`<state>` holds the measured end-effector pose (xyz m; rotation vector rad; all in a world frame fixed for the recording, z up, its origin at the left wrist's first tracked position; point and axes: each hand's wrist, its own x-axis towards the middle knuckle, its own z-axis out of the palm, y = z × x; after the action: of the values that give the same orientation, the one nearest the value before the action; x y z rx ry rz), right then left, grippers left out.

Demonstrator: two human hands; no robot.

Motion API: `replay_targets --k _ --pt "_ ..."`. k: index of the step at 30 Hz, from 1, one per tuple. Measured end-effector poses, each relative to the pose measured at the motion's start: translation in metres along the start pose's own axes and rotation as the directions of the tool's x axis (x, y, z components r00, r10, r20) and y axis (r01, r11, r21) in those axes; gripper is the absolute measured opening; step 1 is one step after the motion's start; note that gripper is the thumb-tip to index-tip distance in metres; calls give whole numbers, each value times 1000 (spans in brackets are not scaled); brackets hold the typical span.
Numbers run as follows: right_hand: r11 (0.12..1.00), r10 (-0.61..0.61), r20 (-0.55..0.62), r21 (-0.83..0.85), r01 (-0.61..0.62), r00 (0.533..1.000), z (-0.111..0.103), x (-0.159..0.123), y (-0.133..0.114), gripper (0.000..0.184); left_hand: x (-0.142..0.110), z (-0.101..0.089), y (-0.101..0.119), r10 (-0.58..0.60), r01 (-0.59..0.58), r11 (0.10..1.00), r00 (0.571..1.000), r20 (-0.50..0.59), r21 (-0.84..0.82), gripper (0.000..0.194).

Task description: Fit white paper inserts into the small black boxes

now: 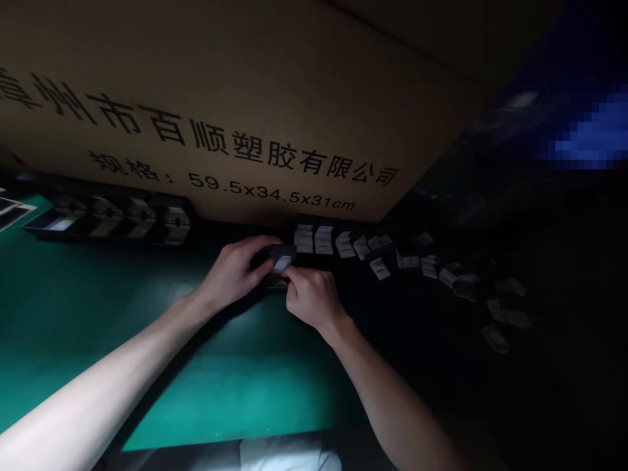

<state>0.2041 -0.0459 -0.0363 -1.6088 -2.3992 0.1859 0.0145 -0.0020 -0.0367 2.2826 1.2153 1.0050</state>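
Both my hands meet over the far edge of a green mat (147, 340) in dim light. My left hand (235, 268) curls its fingers round a small dark box-like part (282, 256) with a pale face. My right hand (311, 297) is closed in a pinch against the same part from the right and below. What exactly the fingertips grip underneath is hidden.
A large cardboard box (235, 104) with printed characters stands just behind the hands. A dark tray with small folded parts (122, 219) lies at the back left. Several pale small pieces (373, 252) trail to the right into darkness.
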Motion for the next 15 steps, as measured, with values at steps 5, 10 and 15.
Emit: replay_targets --k 5,10,15 --pt "999 -31 -32 20 31 999 4 -1 2 29 -1 0 -1 -6 6 1000 1000 -4 0 35" --pt "998 -46 -42 47 48 998 5 -2 4 31 -1 1 -2 4 -4 1000 1000 -13 5 35" --pt "999 31 -55 14 -30 998 2 -1 4 36 0 1 -2 10 -10 1000 1000 -19 1 36"
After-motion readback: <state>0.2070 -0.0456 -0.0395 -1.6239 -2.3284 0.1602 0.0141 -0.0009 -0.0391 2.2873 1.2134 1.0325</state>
